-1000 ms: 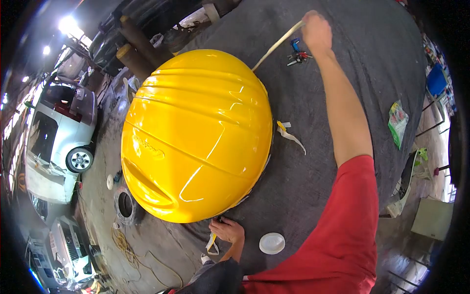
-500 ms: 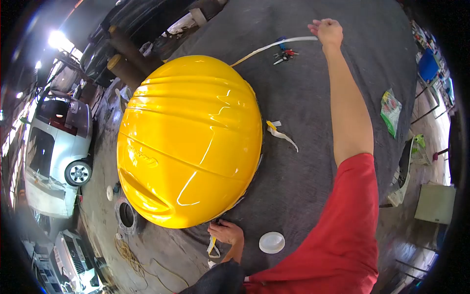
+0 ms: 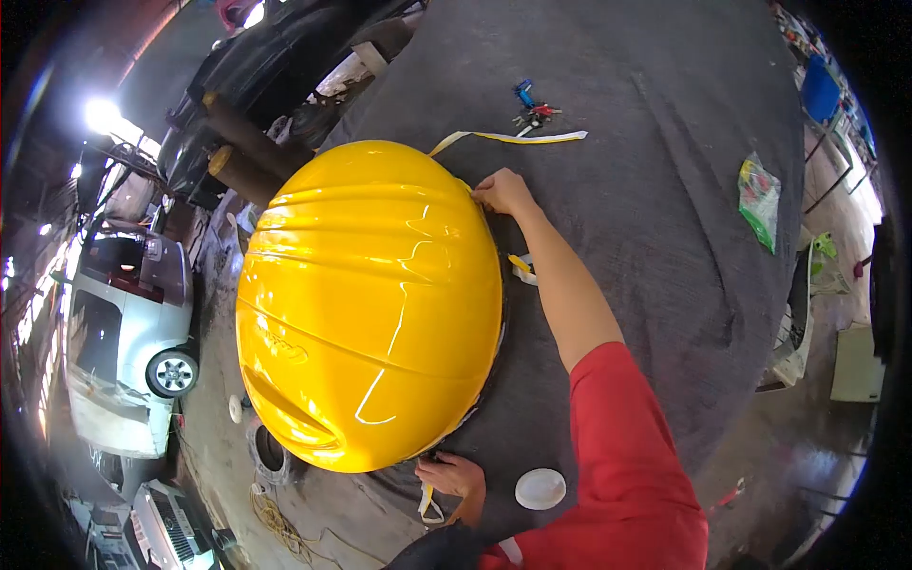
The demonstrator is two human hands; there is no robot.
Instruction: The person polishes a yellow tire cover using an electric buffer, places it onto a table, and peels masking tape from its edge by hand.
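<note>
A big glossy yellow moulded shell [image 3: 370,313], with grooves and raised lettering, rests on a dark cloth [image 3: 646,237]. My right hand [image 3: 503,193] is at its upper right rim, fingers pinched together; what lies between the fingertips is too small to make out. At the bottom rim, my left hand [image 3: 454,477] has its fingers curled against the shell's edge. A yellow-and-white tape strip [image 3: 430,508] hangs below those fingers. Another long tape strip [image 3: 532,139] runs from the shell's top right onto the cloth. A short crumpled tape piece [image 3: 522,270] sits beside the right rim.
Keys [image 3: 538,114] lie near the long strip. A round white lid or dish [image 3: 541,488] is close to my body. A plastic bag [image 3: 758,204] sits on the cloth's right side. Brown rolls [image 3: 245,176] stand behind the shell; a tyre [image 3: 270,454] and parked van [image 3: 133,332] are left.
My right hand has let go of the long tape strip's end and come down-left to the shell's rim. The strip now lies on the cloth. My left hand stays at the bottom rim.
</note>
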